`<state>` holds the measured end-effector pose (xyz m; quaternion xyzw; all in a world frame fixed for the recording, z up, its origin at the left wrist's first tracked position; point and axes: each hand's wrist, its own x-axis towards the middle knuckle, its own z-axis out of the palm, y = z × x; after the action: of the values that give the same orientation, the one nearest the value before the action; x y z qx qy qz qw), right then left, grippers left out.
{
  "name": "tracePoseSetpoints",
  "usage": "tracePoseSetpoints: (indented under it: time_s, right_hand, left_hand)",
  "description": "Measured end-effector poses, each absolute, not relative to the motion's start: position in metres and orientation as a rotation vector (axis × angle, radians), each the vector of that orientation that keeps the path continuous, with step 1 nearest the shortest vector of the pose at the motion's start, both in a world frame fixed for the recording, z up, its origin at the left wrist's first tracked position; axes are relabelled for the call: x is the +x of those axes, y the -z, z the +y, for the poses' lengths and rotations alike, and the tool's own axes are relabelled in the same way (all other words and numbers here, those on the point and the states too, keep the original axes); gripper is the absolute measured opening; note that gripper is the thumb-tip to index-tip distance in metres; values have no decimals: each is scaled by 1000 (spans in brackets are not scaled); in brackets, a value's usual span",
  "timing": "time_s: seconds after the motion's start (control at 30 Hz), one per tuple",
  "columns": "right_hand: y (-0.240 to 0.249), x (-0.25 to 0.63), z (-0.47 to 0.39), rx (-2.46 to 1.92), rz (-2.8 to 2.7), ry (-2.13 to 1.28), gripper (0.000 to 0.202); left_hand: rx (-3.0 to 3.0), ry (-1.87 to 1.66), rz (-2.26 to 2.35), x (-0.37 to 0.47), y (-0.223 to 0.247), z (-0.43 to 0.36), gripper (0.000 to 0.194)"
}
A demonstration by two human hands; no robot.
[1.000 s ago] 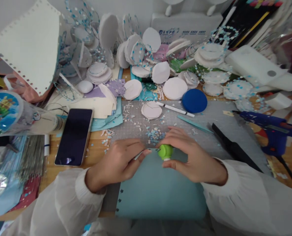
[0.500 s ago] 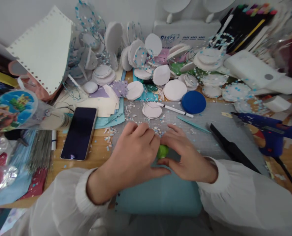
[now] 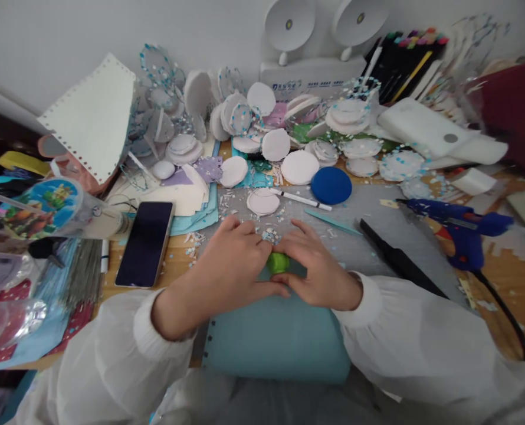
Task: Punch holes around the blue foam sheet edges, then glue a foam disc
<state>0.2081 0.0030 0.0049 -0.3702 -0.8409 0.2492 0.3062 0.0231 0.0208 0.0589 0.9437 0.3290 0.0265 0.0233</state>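
Close together over the middle of the desk, both hands work at a small green craft punch. My right hand grips its right side between thumb and fingers. My left hand is closed, its curled fingers against the punch's left side and its thumb stretched along a teal paper sheet. That sheet runs from under both hands toward my body, with small flower-shaped holes along its left edge. The sheet's far edge and the mouth of the punch are hidden by the hands.
Beyond the hands lie a white paper disc, a white pen, a blue round lid and teal tweezers. A black knife-like tool and blue glue gun are at right; a phone and lidded cup at left.
The view has shifted, so the desk appears slightly displaced and the lamp heads show more. Both hands keep their hold around the green punch, with hardly any change in the fingers.
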Motion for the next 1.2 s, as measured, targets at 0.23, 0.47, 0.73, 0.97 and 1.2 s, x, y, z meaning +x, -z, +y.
tracePoseSetpoints:
  time_s: [0.23, 0.47, 0.73, 0.97, 1.2]
  right_hand:
    - [-3, 211, 3, -950, -2187, -794, 26]
    - [-2, 211, 2, -950, -2171, -796, 24]
    - [-8, 208, 0, -956, -2225, -702, 20]
    - [-10, 207, -1, -933, -2227, -635, 12]
    - [-8, 207, -1, -919, -2218, -628, 15]
  left_hand:
    - [2784, 123, 949, 4, -71, 26, 21]
    - [2777, 103, 948, -8, -73, 26, 24]
    - [2863, 46, 1136, 8, -79, 12, 33]
    - [2872, -58, 1120, 35, -67, 3, 34]
    - [2849, -55, 1090, 30, -65, 10, 39]
